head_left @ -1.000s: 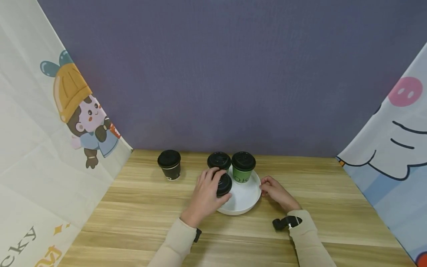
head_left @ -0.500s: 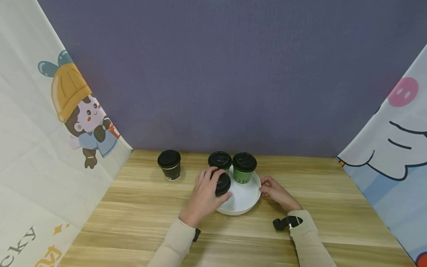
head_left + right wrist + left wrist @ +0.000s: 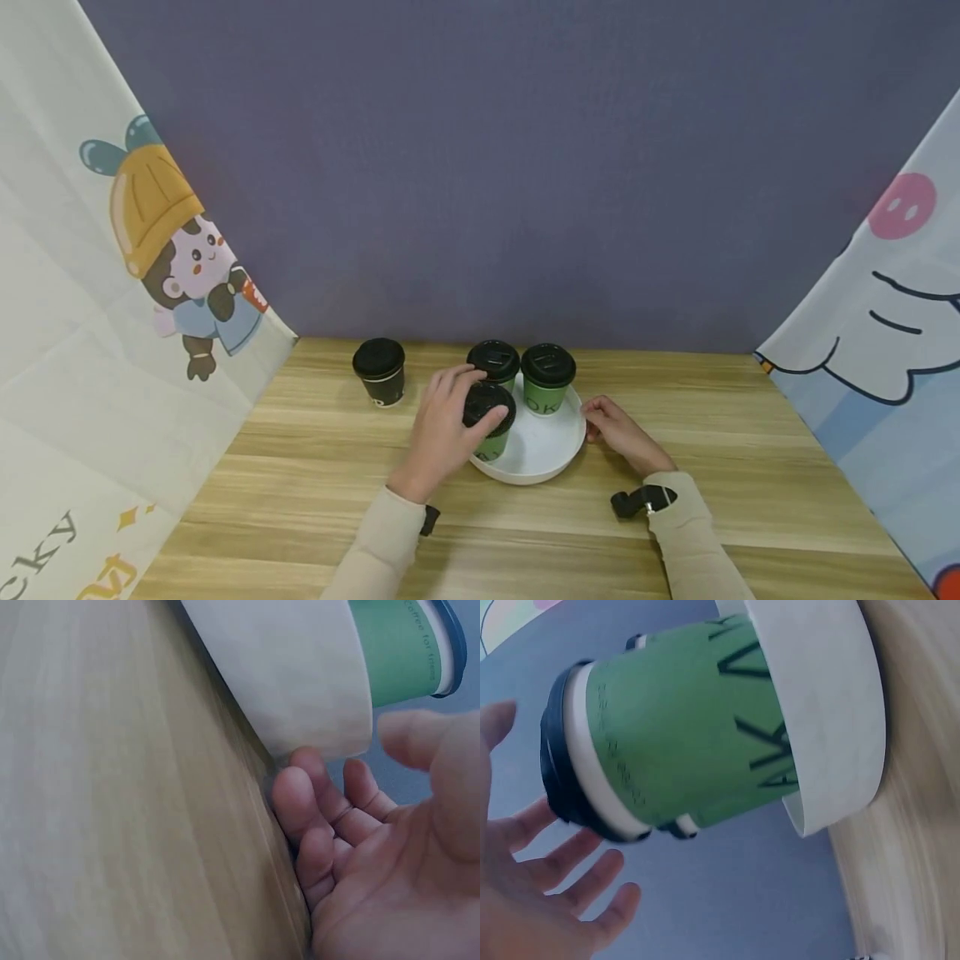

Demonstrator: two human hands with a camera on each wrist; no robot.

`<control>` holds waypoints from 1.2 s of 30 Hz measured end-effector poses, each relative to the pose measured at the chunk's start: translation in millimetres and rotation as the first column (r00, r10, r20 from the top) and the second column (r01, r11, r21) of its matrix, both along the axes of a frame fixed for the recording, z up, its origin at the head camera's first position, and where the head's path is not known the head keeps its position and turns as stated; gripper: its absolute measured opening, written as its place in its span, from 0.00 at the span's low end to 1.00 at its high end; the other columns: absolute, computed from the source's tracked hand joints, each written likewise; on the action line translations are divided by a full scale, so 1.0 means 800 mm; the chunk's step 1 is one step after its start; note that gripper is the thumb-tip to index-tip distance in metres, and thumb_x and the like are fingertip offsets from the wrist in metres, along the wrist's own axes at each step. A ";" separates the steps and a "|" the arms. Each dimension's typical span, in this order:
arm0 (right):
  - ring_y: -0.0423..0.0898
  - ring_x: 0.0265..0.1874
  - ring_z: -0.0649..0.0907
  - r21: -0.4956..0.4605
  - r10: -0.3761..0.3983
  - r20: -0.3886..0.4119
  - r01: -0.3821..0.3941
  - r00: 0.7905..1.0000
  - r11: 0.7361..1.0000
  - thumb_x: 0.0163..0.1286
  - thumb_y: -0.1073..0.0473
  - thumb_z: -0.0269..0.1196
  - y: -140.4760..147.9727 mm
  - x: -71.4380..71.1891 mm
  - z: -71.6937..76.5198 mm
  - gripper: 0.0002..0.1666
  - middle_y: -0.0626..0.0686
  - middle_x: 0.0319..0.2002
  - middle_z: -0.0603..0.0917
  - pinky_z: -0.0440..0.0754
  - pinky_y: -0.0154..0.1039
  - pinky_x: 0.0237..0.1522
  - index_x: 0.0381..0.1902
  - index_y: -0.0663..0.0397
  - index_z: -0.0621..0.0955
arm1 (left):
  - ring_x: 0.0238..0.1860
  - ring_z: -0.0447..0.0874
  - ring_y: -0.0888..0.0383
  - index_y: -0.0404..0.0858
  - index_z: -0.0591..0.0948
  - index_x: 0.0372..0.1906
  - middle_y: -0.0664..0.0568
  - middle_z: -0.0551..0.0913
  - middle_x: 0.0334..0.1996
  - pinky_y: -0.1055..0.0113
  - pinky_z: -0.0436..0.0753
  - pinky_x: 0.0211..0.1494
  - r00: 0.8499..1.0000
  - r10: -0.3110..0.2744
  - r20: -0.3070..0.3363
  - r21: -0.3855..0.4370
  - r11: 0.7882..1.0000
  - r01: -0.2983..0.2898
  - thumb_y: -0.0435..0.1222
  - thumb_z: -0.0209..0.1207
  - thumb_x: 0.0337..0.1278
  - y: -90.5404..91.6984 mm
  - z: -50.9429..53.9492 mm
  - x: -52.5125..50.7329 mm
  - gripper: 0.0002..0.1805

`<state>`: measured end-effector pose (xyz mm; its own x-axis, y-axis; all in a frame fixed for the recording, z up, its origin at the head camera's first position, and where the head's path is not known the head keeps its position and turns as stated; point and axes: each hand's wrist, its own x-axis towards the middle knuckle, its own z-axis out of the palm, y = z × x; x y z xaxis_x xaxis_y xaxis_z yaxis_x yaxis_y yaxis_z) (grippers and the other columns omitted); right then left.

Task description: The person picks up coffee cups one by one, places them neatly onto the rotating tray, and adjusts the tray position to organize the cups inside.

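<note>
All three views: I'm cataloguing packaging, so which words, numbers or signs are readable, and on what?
"cky": left cloth, cut off by the frame.
"OK": back-right green cup.
"Coffee for frien": green cup in the right wrist view, ending blurred.
Front green cup: large letters partly hidden, small print blurred.
Dark cup mark, orange lettering on cloth: unreadable.

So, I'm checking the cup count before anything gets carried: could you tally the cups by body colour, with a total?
Green cups on the white tray: 3
Black cup on the table: 1
Total: 4 cups
</note>
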<state>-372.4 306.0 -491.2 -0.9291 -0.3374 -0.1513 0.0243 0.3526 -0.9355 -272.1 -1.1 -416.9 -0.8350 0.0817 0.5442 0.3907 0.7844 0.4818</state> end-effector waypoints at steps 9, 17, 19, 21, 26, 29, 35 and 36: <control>0.45 0.34 0.77 0.033 -0.011 -0.032 0.012 0.999 0.999 0.84 0.56 0.49 -0.001 0.000 0.002 0.15 0.51 0.34 0.74 0.77 0.34 0.39 0.50 0.66 0.71 | 0.61 0.76 0.46 0.41 0.82 0.57 0.47 0.83 0.57 0.47 0.72 0.67 0.990 0.104 -0.090 0.112 0.989 -0.094 0.49 0.61 0.69 -0.036 0.010 -0.011 0.20; 0.45 0.33 0.77 0.022 0.000 -0.034 0.001 0.999 1.000 0.82 0.59 0.50 -0.002 0.001 0.002 0.12 0.51 0.33 0.74 0.77 0.34 0.40 0.47 0.66 0.70 | 0.61 0.74 0.41 0.39 0.83 0.54 0.42 0.82 0.57 0.43 0.72 0.65 0.977 0.201 -0.078 0.176 0.967 -0.185 0.39 0.68 0.63 -0.077 0.009 -0.016 0.17; 0.45 0.33 0.78 0.016 0.008 -0.029 -0.007 1.000 1.000 0.82 0.59 0.51 -0.003 0.000 0.003 0.12 0.51 0.33 0.74 0.77 0.35 0.40 0.47 0.65 0.70 | 0.62 0.72 0.40 0.38 0.82 0.55 0.42 0.81 0.58 0.43 0.72 0.64 0.974 0.220 -0.055 0.192 0.960 -0.206 0.37 0.68 0.63 -0.086 0.007 -0.018 0.18; 0.45 0.34 0.78 0.013 0.013 -0.024 -0.013 1.000 1.000 0.81 0.59 0.51 -0.003 0.000 0.003 0.11 0.51 0.33 0.74 0.77 0.35 0.41 0.46 0.64 0.70 | 0.63 0.70 0.40 0.37 0.81 0.57 0.41 0.79 0.60 0.43 0.73 0.65 0.971 0.238 -0.022 0.205 0.952 -0.228 0.38 0.67 0.63 -0.095 0.004 -0.020 0.20; 0.45 0.35 0.78 0.001 0.007 -0.014 -0.007 1.000 1.000 0.80 0.61 0.51 -0.001 0.000 0.001 0.08 0.52 0.37 0.74 0.78 0.35 0.41 0.45 0.63 0.69 | 0.67 0.67 0.37 0.36 0.77 0.62 0.37 0.73 0.64 0.40 0.70 0.67 0.949 0.313 0.034 0.197 0.929 -0.313 0.40 0.69 0.61 -0.116 -0.010 -0.030 0.26; 0.45 0.35 0.78 -0.007 0.005 -0.012 -0.005 1.000 1.000 0.78 0.62 0.52 -0.001 0.000 0.000 0.08 0.52 0.38 0.74 0.79 0.35 0.41 0.45 0.63 0.70 | 0.67 0.65 0.35 0.36 0.73 0.67 0.34 0.69 0.66 0.39 0.67 0.69 0.935 0.350 0.052 0.167 0.921 -0.353 0.42 0.70 0.60 -0.128 -0.014 -0.040 0.33; 0.45 0.36 0.78 -0.012 0.014 -0.024 -0.014 1.000 1.000 0.74 0.64 0.54 0.001 0.000 0.002 0.08 0.53 0.39 0.74 0.79 0.35 0.42 0.45 0.64 0.69 | 0.73 0.60 0.33 0.39 0.63 0.77 0.33 0.62 0.73 0.35 0.65 0.72 0.934 0.333 0.128 0.083 0.935 -0.344 0.52 0.69 0.60 -0.151 -0.015 -0.068 0.46; 0.45 0.36 0.78 -0.013 0.015 -0.026 -0.016 1.000 1.000 0.73 0.64 0.54 0.001 0.000 0.003 0.09 0.53 0.39 0.74 0.79 0.36 0.42 0.45 0.65 0.69 | 0.74 0.59 0.33 0.40 0.62 0.78 0.34 0.61 0.75 0.34 0.65 0.72 0.934 0.327 0.146 0.065 0.939 -0.339 0.54 0.69 0.60 -0.153 -0.016 -0.072 0.47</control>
